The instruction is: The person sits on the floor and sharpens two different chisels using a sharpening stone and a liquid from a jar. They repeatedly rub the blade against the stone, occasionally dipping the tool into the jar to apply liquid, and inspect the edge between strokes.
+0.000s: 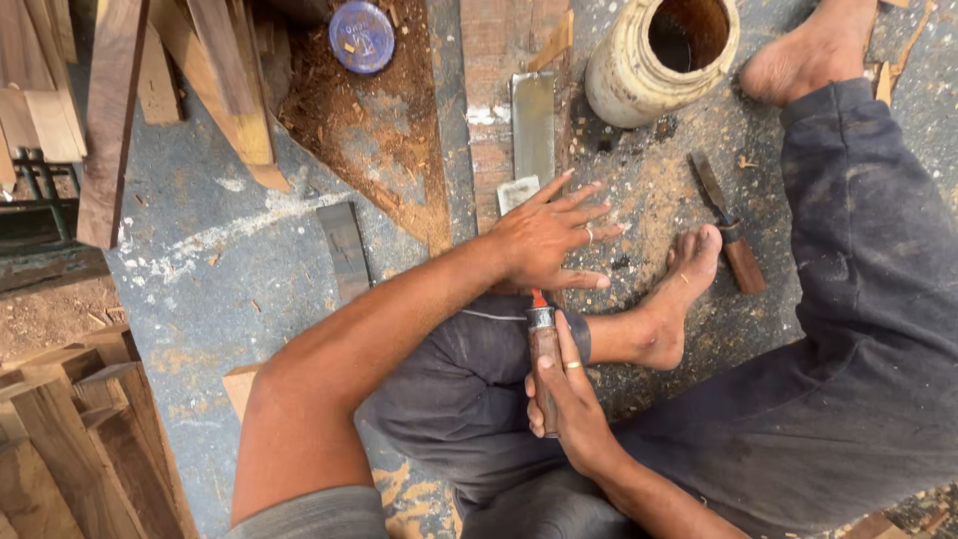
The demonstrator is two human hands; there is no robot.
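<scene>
My left hand (549,235) lies flat with fingers spread, pressing down on the blade end of a chisel over a long grey sharpening stone (532,125) on the floor. My right hand (567,394) grips the chisel's brown wooden handle (544,349), which has a metal ferrule and a red band near the blade. The blade itself is hidden under my left palm. I sit on the floor in dark trousers, with one bare foot (684,289) just right of my hands.
A second wood-handled chisel (728,230) lies on the floor at right. A cream jar (659,60) with dark liquid stands behind it. Sawdust pile and blue round lid (361,36) at top. Wood planks (110,110) and blocks (80,439) on the left; a flat metal piece (344,250).
</scene>
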